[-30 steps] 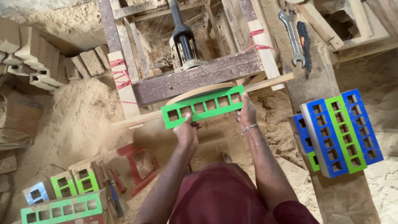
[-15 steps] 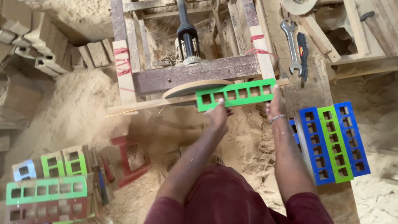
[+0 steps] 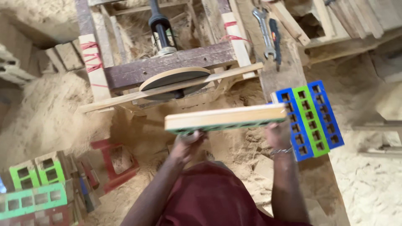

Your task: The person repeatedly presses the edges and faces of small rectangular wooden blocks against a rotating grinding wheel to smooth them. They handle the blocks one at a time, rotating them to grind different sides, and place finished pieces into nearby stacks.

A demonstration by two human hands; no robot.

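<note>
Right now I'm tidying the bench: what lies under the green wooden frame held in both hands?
Under the green frame, sawdust and the fingers of both hands show, left hand, right hand. The ground directly beneath its board is covered.

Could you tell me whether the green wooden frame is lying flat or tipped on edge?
Tipped on edge: the green wooden frame shows its bare side, green face downward.

Woodworking shop — sawdust (image 3: 46, 117), sanding disc (image 3: 173, 77).
</note>
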